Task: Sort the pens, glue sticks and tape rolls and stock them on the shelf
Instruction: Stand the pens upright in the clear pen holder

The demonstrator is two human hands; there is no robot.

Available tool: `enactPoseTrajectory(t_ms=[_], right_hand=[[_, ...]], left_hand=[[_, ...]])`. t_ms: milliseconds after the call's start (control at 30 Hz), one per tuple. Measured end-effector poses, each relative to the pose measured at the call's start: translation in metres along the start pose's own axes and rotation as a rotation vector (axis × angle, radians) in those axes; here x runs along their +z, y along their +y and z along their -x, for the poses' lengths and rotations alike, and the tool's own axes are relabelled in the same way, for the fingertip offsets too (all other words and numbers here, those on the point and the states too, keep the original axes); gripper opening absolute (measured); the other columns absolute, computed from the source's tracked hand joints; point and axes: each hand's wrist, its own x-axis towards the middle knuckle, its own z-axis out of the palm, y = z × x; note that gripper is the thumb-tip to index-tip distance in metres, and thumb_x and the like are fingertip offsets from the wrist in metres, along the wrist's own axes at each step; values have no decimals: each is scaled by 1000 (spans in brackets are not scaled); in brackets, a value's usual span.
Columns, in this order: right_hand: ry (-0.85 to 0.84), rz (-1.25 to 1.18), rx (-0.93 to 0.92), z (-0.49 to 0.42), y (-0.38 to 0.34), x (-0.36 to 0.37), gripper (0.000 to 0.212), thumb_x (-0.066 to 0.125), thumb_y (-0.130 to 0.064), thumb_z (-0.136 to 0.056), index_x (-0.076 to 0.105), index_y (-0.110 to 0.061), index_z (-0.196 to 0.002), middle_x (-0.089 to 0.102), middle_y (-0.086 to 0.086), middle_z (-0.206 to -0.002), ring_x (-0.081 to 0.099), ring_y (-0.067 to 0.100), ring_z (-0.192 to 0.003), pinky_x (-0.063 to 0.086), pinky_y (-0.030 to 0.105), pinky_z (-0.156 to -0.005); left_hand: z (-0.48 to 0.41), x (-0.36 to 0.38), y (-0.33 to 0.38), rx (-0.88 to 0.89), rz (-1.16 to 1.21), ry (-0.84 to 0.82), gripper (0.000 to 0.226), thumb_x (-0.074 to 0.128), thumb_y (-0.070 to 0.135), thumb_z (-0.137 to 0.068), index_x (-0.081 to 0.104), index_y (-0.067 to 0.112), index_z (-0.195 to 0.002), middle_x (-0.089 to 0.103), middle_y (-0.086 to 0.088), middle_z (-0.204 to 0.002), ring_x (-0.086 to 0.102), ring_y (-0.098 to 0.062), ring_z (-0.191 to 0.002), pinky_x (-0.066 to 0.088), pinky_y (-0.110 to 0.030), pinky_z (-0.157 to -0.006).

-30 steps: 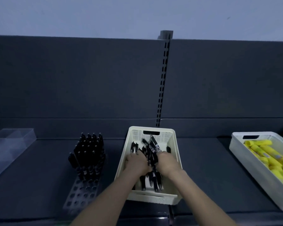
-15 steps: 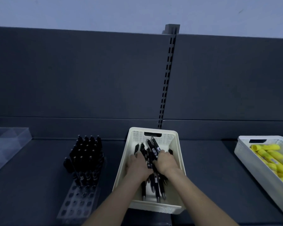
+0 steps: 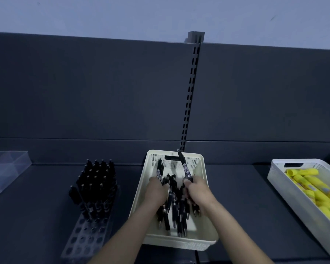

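A cream basket [image 3: 208, 216] sits on the dark shelf, holding several black pens [image 3: 176, 212]. Both of my hands are inside it. My left hand [image 3: 156, 193] grips black pens that stick up toward the basket's back wall [image 3: 159, 169]. My right hand [image 3: 197, 191] is closed on a black pen [image 3: 185, 167] that points up and back, its top above the basket rim. Left of the basket a clear perforated pen rack [image 3: 84, 239] stands, its far rows filled with upright black pens [image 3: 96, 185].
A white basket [image 3: 278, 180] of yellow glue sticks [image 3: 312, 187] sits at the right. A clear plastic box [image 3: 6, 168] stands at the far left. The grey back panel with a slotted upright [image 3: 189, 103] rises behind the shelf.
My hands have drawn apart inside the basket. The right hand has lifted one pen higher, and the left hand now holds pens of its own. The view has shifted slightly.
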Motion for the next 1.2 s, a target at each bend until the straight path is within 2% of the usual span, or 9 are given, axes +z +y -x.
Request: enactPoseTrajectory(t_ms=[133, 233, 333, 433, 600, 833, 967, 1100, 1200], right_hand=[[-183, -529, 91, 26, -6, -20, 15, 39, -13, -99, 54, -9, -97, 46, 2, -59, 40, 12, -44, 30, 17, -36], [-283, -615, 95, 39, -8, -31, 18, 43, -17, -97, 59, -10, -101, 49, 2, -57, 40, 11, -42, 29, 17, -33], [-323, -674, 86, 50, -10, -35, 17, 44, -18, -96, 58, -10, -97, 48, 2, -55, 35, 9, -39, 22, 14, -31], [-351, -700, 55, 60, -12, -34, 15, 43, -18, -96, 51, -12, -84, 46, 3, -53, 31, 9, -36, 18, 12, -30], [-384, -682, -33, 82, -17, -21, 10, 45, -16, -95, 53, -10, -93, 51, 4, -55, 35, 9, -37, 20, 13, -31], [-475, -463, -157, 106, -23, 14, 18, 39, -18, -99, 54, -13, -89, 54, -1, -58, 43, 11, -45, 29, 19, -39], [-552, -415, -192, 117, -29, 39, 20, 38, -14, -99, 57, -10, -94, 56, 3, -62, 48, 14, -49, 34, 23, -44], [-591, -428, -224, 130, -38, 66, 27, 38, -10, -98, 64, -10, -91, 68, 4, -74, 61, 17, -63, 48, 25, -54], [-560, -450, -183, 135, -44, 88, 23, 39, -12, -98, 55, -9, -83, 62, 1, -61, 56, 14, -55, 46, 26, -56]], left_hand=[[8, -12, 5, 125, 325, 22, 13, 53, 19, -90, 55, 7, -86, 62, -12, -81, 58, -22, -70, 44, -29, -64], [24, -25, 18, 189, 597, -32, 20, 48, 15, -93, 48, 13, -74, 49, -3, -62, 45, -16, -52, 35, -23, -49], [38, -35, 30, 272, 746, -66, 21, 50, 19, -95, 44, 15, -75, 43, 1, -60, 41, -13, -47, 34, -23, -46], [51, -44, 33, 341, 759, -55, 25, 57, 20, -91, 44, 17, -70, 41, 6, -54, 41, -11, -46, 34, -23, -45], [78, -57, 27, 344, 872, -147, 30, 62, 12, -87, 44, 15, -63, 37, 7, -43, 34, -7, -33, 31, -17, -37], [112, -83, 11, 290, 1006, -38, 24, 64, 1, -82, 48, 10, -67, 53, 2, -45, 44, -8, -36, 38, -17, -38], [123, -105, -9, 284, 1012, 48, 27, 62, -6, -80, 43, 10, -69, 44, 1, -43, 36, -8, -33, 31, -16, -34], [134, -129, -34, 267, 1004, 100, 19, 63, -3, -81, 48, 7, -74, 44, -1, -44, 37, -9, -34, 34, -18, -36], [140, -151, -57, 274, 980, 143, 15, 64, -1, -81, 51, 6, -75, 46, -9, -56, 38, -10, -35, 34, -19, -37]])
